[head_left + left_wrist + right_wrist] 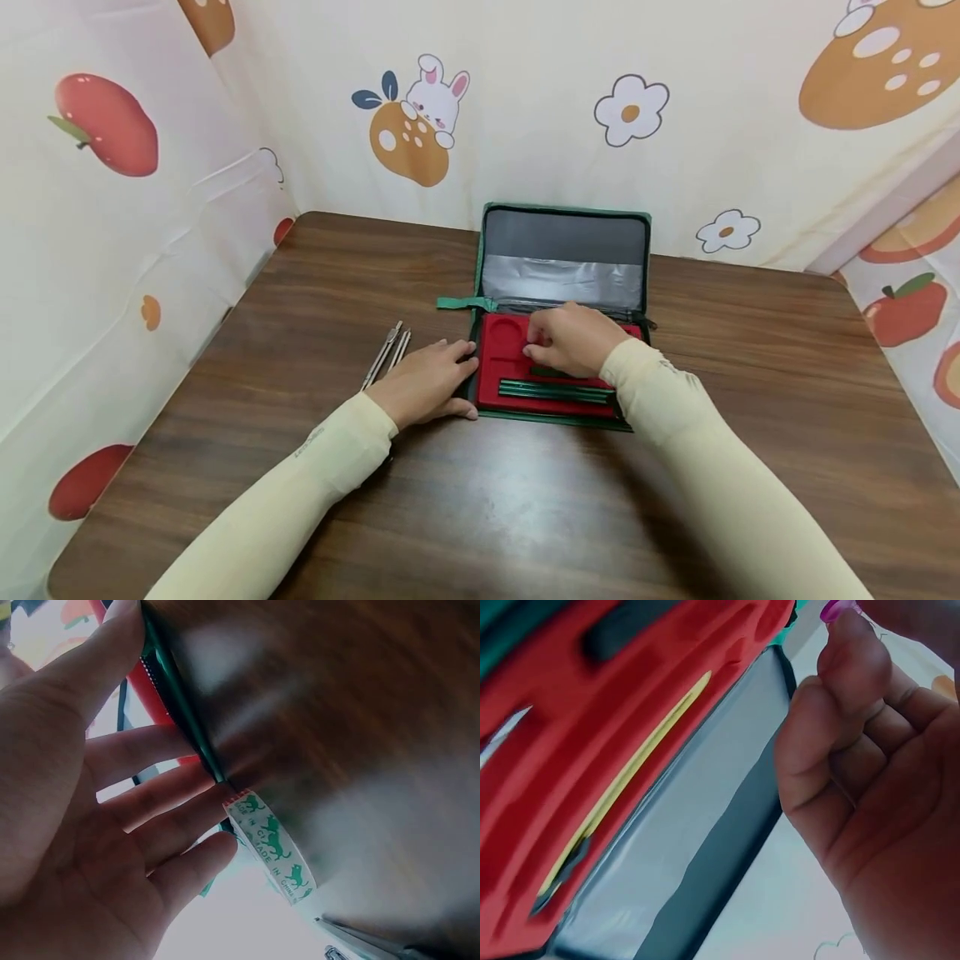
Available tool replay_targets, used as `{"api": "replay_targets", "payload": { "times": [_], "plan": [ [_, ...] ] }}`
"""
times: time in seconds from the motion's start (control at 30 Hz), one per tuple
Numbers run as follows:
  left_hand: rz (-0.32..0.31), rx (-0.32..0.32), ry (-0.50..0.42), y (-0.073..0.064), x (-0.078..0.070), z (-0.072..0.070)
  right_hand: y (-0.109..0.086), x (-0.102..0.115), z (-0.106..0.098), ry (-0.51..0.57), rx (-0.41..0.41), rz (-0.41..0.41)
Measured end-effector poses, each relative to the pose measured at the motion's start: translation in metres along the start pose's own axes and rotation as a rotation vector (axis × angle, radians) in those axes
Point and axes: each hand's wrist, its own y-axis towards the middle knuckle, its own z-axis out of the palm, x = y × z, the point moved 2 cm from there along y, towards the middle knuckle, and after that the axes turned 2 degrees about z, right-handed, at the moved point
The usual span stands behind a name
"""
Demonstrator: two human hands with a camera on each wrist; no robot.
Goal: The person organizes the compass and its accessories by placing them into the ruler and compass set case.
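Observation:
My right hand (573, 337) is over the red molded tray (495, 371) of an unzipped green case (566, 237). Between its thumb and index finger it pinches a small magenta object (835, 609); most of that is cut off or hidden, so its kind cannot be told. My left hand (435, 379) rests at the case's left edge with its fingers extended, next to a white band with green animal prints (271, 846). Dark green bars (555, 390) lie in the tray's front slot. Along a slot near the lid lies a slim yellow stick like a pencil (630, 776).
Slim silver drawing tools (382, 357), resembling compasses, lie on the brown wooden table (480, 517) left of the case. A green strap (461, 303) sticks out from the case's left side. The raised lid stands close to the printed curtain (540, 167) behind.

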Motion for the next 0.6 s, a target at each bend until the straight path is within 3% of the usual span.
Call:
{"api": "replay_targets", "payload": {
  "times": [0.3, 0.6],
  "plan": [
    [0.005, -0.018, 0.006, -0.001, 0.0, -0.001, 0.04, 0.006, 0.006, -0.045, 0.05, 0.057],
    [0.008, -0.029, -0.001, 0.0, 0.001, 0.0, 0.057, 0.002, 0.014, -0.096, 0.055, 0.075]
  ]
}}
